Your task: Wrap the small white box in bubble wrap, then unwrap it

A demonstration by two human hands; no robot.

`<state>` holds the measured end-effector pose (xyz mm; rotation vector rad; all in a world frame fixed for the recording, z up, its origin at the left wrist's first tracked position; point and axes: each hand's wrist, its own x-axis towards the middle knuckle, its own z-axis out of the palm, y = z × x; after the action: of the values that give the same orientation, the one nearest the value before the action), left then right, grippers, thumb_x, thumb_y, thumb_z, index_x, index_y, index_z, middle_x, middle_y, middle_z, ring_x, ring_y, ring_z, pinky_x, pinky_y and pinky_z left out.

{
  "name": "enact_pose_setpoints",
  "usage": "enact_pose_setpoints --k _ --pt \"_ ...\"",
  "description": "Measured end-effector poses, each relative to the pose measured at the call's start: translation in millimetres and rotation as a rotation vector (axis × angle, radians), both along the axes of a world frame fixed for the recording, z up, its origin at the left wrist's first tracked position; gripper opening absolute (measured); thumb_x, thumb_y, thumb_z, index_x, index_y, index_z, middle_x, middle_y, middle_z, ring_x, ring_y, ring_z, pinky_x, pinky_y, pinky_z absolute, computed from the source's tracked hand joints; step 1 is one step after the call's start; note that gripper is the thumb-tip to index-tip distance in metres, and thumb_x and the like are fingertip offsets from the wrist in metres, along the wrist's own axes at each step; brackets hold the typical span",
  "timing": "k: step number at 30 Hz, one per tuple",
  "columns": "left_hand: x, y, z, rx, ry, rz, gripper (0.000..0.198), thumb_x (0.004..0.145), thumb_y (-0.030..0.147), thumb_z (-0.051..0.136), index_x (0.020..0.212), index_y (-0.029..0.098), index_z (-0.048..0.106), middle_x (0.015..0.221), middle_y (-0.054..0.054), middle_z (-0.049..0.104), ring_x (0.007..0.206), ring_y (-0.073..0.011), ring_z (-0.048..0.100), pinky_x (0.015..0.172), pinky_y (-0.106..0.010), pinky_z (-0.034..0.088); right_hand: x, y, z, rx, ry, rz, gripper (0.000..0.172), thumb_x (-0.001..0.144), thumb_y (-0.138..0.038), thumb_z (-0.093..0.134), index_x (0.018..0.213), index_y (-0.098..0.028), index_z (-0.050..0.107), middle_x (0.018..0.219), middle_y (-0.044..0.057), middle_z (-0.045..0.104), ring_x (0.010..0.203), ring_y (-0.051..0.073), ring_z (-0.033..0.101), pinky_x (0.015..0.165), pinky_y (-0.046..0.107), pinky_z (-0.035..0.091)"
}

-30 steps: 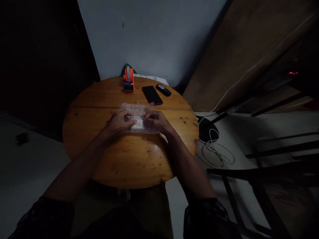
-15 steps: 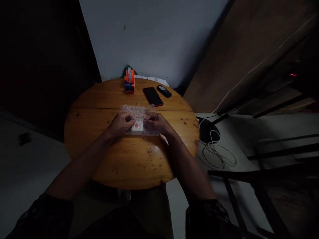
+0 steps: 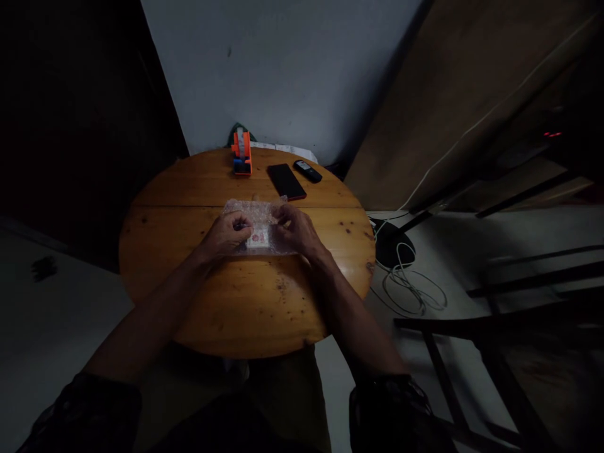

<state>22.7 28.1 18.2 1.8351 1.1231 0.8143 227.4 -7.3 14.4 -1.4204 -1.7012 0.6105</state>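
Clear bubble wrap (image 3: 245,207) lies on the round wooden table (image 3: 255,308) in front of me. On or inside the wrap is a small white rectangular item (image 3: 257,238) with a reddish mark; I cannot tell which. My left hand (image 3: 228,233) is closed on the wrap at the left of the white item, thumb and fingers pinched together. From the right, my right hand (image 3: 296,229) reaches over the wrap with its fingers curled and pinching at the plastic. Both palms hide parts of the wrap's side edges.
An orange tape dispenser (image 3: 242,153) stands at the table's back. Right of it lie a black smartphone (image 3: 286,182) and a dark keypad phone (image 3: 307,170). Papers lie along the wall edge. A coiled pale cable (image 3: 410,289) and dark chair frames (image 3: 472,328) are at the right.
My right hand has shifted slightly up on the wrap, its fingers a little further from the white item, and more of that item shows. My left hand stays almost in place.
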Motion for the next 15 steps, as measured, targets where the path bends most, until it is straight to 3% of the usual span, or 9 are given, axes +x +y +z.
enact_pose_setpoints --k 2,4,8,15 --pt "0.5 0.0 0.2 0.000 -0.003 -0.005 0.020 0.066 0.038 0.059 0.073 0.019 0.060 0.068 0.002 0.056 0.063 -0.0135 0.048 0.060 -0.026 0.039 -7.7 -6.6 7.4 0.215 -0.180 -0.003 0.018 0.078 -0.019 0.055 0.094 -0.021 0.064 0.103 0.009 0.065 0.099 0.025 0.059 0.088 0.040 0.045" --pt "0.9 0.2 0.6 -0.003 -0.011 -0.012 0.021 0.066 0.039 0.059 0.073 0.019 0.060 0.069 0.002 0.056 0.064 -0.0136 0.048 0.061 -0.026 0.040 -15.7 -13.8 13.7 0.317 -0.310 0.081 0.017 0.083 -0.019 0.053 0.094 -0.021 0.066 0.108 0.010 0.066 0.105 0.026 0.057 0.093 0.041 0.040" --pt "0.5 0.9 1.6 -0.013 -0.020 -0.008 0.023 0.065 0.039 0.060 0.075 0.019 0.061 0.072 0.001 0.059 0.067 -0.0139 0.052 0.064 -0.026 0.041 -25.3 -20.6 16.4 0.271 -0.515 0.277 0.015 0.085 -0.021 0.057 0.089 -0.021 0.071 0.100 0.008 0.070 0.095 0.025 0.057 0.093 0.043 0.033" --pt "0.9 1.3 0.1 -0.039 -0.014 -0.009 0.024 0.065 0.038 0.061 0.078 0.018 0.062 0.070 0.001 0.060 0.064 -0.0132 0.051 0.060 -0.025 0.041 -25.8 -19.3 16.0 0.240 -0.623 0.296 0.017 0.086 -0.027 0.062 0.096 -0.018 0.072 0.103 0.009 0.071 0.094 0.024 0.056 0.088 0.040 0.030"
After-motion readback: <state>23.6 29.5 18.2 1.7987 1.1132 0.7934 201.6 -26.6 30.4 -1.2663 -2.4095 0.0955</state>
